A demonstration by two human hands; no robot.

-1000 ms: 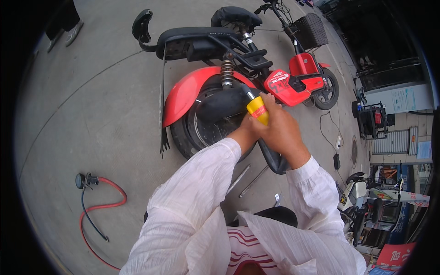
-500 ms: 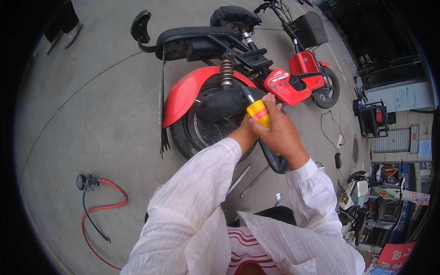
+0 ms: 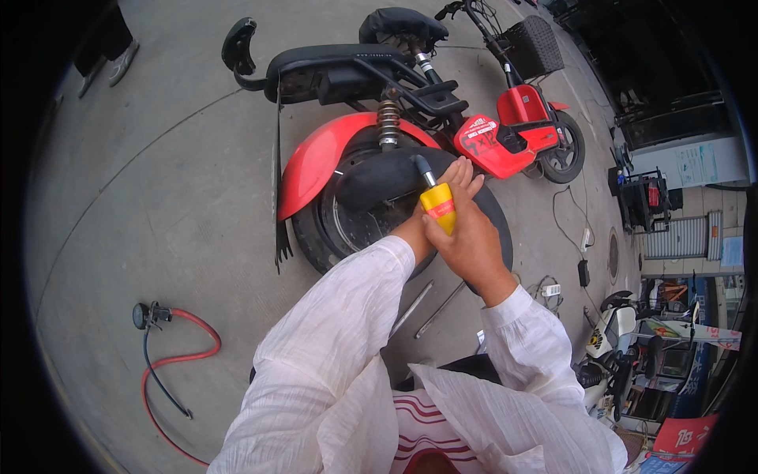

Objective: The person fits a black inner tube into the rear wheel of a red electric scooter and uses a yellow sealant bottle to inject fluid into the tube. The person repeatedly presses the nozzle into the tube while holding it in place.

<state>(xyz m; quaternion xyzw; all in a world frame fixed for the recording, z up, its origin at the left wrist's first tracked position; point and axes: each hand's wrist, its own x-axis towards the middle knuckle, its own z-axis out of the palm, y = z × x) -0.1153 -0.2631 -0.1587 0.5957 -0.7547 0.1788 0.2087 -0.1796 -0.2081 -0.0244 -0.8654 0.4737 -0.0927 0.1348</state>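
My right hand [image 3: 474,241] is closed round a yellow bottle-shaped tool [image 3: 439,209] with a red band, a metal neck and a dark tip. The tip points up and away, over the black rounded cover by the rear wheel [image 3: 316,237] of a red electric scooter [image 3: 339,150]. My left hand [image 3: 459,172] lies mostly behind the right one and the tool, with its visible fingers stretched out. A black rubber ring [image 3: 503,225], inner tube or tyre, curves beside the wheel near both hands; whether the left palm touches it is hidden.
Two metal bars [image 3: 437,310] lie on the concrete before the wheel. At the left, a pressure gauge [image 3: 142,316] has a red hose [image 3: 207,328]. A power strip [image 3: 552,291] and cables lie right. Another person's shoe [image 3: 122,65] shows far left; another scooter [image 3: 612,332] stands right.
My right hand and the yellow tool have shifted slightly left and nearer, the tool turning more upright. More left fingers show. The black ring's right side now appears farther out and higher.
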